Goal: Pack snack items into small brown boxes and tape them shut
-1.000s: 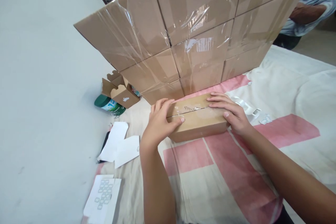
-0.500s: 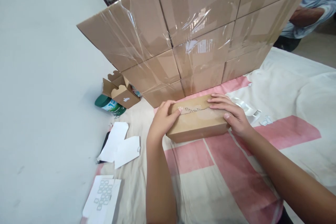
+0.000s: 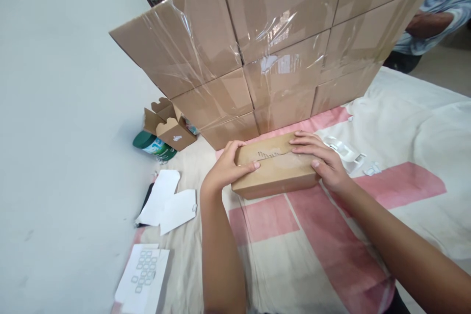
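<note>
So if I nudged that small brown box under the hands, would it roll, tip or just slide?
The box would probably slide rather than roll, given its flat sides. Lying low and long on the cloth, it seems unlikely to tip. Its straight cardboard edges suggest it is fairly stiff.

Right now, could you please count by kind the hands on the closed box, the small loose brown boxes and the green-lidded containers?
Hands: 2 (left hand, right hand)
Small loose brown boxes: 2 (closed box, open box)
Green-lidded container: 1
Total: 5
</note>
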A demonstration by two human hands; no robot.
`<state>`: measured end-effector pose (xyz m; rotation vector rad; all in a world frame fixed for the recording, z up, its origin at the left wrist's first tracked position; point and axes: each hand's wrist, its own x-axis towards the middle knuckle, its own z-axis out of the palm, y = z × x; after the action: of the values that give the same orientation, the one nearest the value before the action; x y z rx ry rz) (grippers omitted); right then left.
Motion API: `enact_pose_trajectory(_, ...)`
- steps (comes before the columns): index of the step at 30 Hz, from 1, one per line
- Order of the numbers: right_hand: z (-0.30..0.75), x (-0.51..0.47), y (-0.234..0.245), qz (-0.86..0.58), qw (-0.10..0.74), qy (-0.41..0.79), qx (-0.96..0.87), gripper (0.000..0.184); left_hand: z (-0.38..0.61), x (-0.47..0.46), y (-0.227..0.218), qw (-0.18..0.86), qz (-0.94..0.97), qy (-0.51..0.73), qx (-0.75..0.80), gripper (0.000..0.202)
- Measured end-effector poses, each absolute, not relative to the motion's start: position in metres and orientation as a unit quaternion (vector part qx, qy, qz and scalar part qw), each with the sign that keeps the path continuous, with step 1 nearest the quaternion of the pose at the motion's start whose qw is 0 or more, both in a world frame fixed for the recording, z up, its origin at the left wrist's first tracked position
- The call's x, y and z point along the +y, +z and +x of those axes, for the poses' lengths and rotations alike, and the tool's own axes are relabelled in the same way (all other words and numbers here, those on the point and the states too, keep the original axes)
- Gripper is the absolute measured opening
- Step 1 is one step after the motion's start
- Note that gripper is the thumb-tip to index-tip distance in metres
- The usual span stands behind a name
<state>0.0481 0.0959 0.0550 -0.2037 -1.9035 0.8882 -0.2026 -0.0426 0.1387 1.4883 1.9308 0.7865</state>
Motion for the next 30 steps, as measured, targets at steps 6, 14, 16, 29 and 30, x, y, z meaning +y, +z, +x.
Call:
enact_pose_trajectory(6, 0.046, 0.093, 0.057, -0.09, 0.501, 0.365, -0.78, 0.037, -0.196, -0.034, 0.132, 0.245, 0.525, 0.332, 0.744, 0.034)
enact_pose_trajectory(14, 0.048, 0.089, 0.061, -0.119, 0.492, 0.358, -0.785, 0.043, -0.196, -0.026, 0.126, 0.224, 0.519, 0.366, 0.739, 0.026)
enact_pose_trajectory(16, 0.05, 0.088, 0.064, -0.12, 0.48, 0.36, -0.791, 0.042, -0.197, -0.026, 0.125, 0.223, 0.519, 0.37, 0.737, 0.027)
enact_pose_trajectory(29, 0.052, 0.082, 0.063, -0.118, 0.486, 0.303, -0.811, 0.036, -0.197, -0.022, 0.12, 0.187, 0.514, 0.425, 0.722, 0.013)
enact_pose_trajectory(30, 0.053, 0.082, 0.062, -0.112, 0.486, 0.297, -0.814, 0.037, -0.194, -0.027, 0.126, 0.152, 0.515, 0.426, 0.728, 0.012)
